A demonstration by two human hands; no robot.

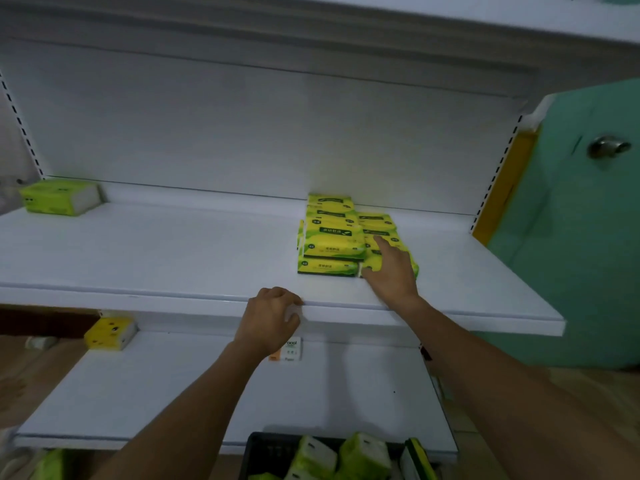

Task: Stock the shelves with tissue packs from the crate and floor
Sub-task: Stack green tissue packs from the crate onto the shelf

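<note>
Right hand point(389, 271) lies flat on the right-hand row of green-and-yellow tissue packs point(377, 221) on the middle shelf point(173, 258). Its fingers are straight, the index finger stretched toward the back wall, pressing on the front pack rather than gripping it. Left hand point(272, 317) sits lower and nearer the body, fingers curled against the shelf's front lip; whether it clasps the lip or holds something small I cannot tell.

Just left of the right hand, touching its row, stands a taller stack of the same packs point(332, 237). All of them lie flat with their long axis running left to right across the shelf, and the rows extend from front to back.

More stock waits in the black crate point(259, 445), below and between the two forearms, under the front of the lower shelf point(207, 393). The packs in the crate point(362, 455) stand on end. The left hand is probably the nearer one for reaching down. The lower shelf's front edge overhangs the crate's far side, so a lifted pack must come up toward the body first.

Further out, a lone green pack point(59, 197) sits at the middle shelf's far left, well apart from the stack. A yellow pack point(110, 332) and a white pack point(292, 348) rest on the lower shelf. A teal door point(571, 237) stands to the right.
</note>
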